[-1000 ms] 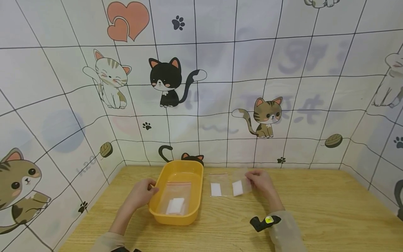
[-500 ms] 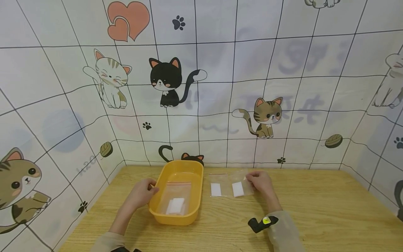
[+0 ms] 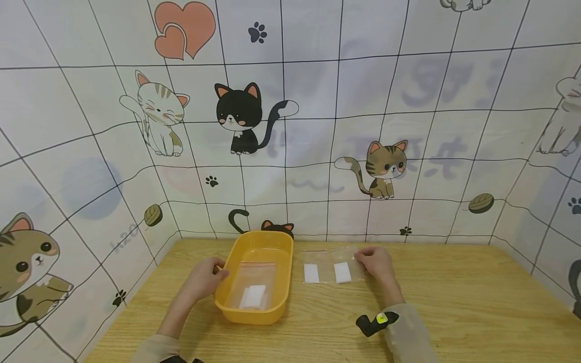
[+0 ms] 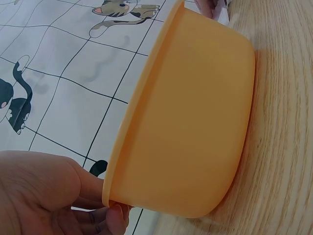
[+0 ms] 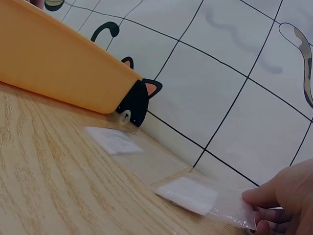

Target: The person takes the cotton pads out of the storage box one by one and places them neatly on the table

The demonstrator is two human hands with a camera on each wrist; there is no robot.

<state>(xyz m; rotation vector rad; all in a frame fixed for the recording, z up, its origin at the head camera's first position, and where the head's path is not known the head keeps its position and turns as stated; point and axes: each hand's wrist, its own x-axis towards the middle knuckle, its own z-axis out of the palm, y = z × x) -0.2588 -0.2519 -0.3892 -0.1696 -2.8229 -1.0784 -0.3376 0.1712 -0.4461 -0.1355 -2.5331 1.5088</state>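
Observation:
My left hand [image 3: 205,277] grips the left rim of a yellow plastic tub [image 4: 186,117], thumb and fingers on either side of the edge. Inside the tub lie clear zip bags [image 3: 256,275] with white pieces in them; how many overlap is hard to tell. On the table to the tub's right lies a flat zip bag [image 5: 154,161] holding a white rectangle. Beside it is a second zip bag [image 5: 195,193] with a white rectangle, its right edge pinched between the thumb and fingers of my right hand [image 3: 376,261].
The wood-grain table [image 3: 463,297] meets a cat-print cloth wall [image 3: 313,126] just behind the tub and bags. Black straps with a yellow tag [image 3: 380,318] sit at my right wrist.
The bag in my right hand has shifted slightly and its white rectangle sits straighter beside the other bag. My right forearm has edged left. The left hand and tub stay still.

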